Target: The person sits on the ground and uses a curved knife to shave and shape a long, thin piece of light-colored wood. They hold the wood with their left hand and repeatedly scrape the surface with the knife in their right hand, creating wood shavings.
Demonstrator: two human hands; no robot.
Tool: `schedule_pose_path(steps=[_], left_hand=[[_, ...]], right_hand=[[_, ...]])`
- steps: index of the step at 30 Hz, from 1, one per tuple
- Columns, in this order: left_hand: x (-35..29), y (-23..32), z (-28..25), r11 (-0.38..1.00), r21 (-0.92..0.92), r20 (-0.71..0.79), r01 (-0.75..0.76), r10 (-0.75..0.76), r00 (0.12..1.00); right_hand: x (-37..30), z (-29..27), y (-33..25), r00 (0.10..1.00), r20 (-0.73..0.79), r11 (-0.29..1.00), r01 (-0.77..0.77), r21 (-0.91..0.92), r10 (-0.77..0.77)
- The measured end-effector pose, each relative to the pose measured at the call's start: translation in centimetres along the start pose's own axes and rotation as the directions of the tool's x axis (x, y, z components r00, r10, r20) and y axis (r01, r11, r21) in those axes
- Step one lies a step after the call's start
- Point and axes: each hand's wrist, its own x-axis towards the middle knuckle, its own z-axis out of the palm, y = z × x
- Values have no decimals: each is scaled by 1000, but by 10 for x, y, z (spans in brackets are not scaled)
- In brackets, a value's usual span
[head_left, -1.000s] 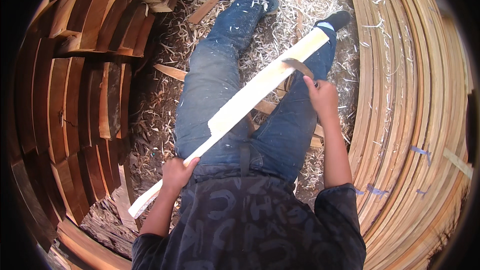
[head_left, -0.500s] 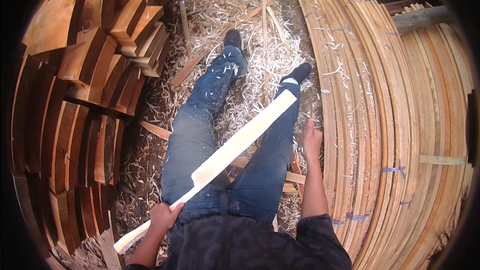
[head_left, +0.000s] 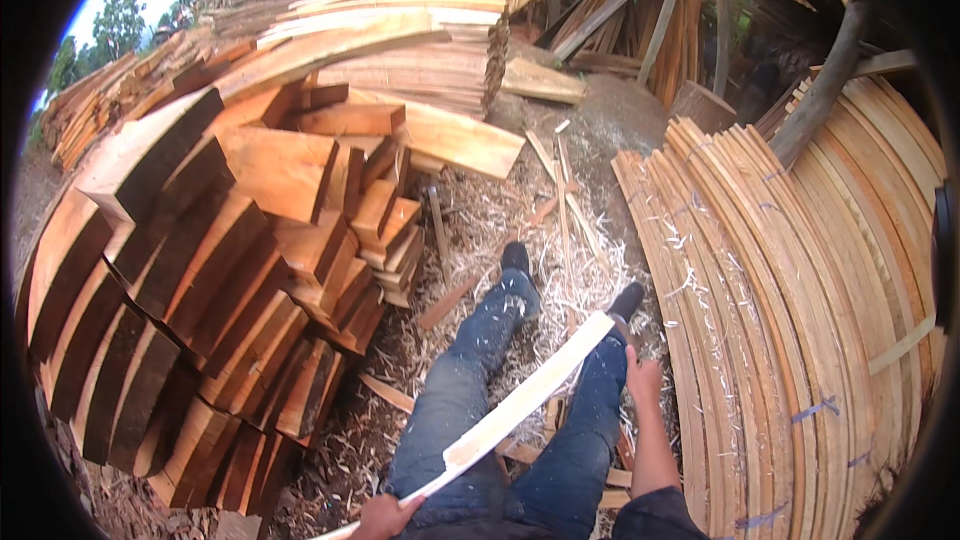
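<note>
A long pale wooden piece (head_left: 530,390) slants across my legs, with a broad flat blade, a stepped shoulder and a narrow shaft, like a paddle or bat blank. My left hand (head_left: 388,517) is closed round the narrow shaft at the lower edge; the end beyond it leaves the picture. Against my lower right leg lies the far end of the blade. My right hand (head_left: 643,378) is beside that leg, close to the blade's tip, with one finger stretched out and the others partly hidden. I see nothing held in it.
Stacked thick timber blocks (head_left: 240,310) rise on my left. Bundled long thin boards (head_left: 720,310), tied with blue strips, lie on my right. Curly wood shavings (head_left: 480,210) and loose slats cover the ground round my feet. Farther off are a board stack (head_left: 420,70) and a leaning log (head_left: 825,80).
The view has tilted up and turned left, bringing the far board stack and sky in. My right hand has come closer to my right leg and the blade's tip. The left hand keeps its grip.
</note>
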Motion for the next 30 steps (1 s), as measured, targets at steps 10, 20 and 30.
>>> schedule_pose_path(steps=[10, 20, 30], left_hand=[[-27, 1, -20, 981, -76, -45, -180, 177, 983], [-40, 3, -24, 980, -41, -114, -196, 190, 975], [-4, -30, 14, 951, -173, -140, -255, 232, 963]], right_hand=[[-74, 21, 20, 961, 228, 707, -270, 654, 157], [-78, -87, -76, 958, 113, 924, 285, -254, -264], [-73, -128, -87, 983, 20, 938, 179, -297, -181]])
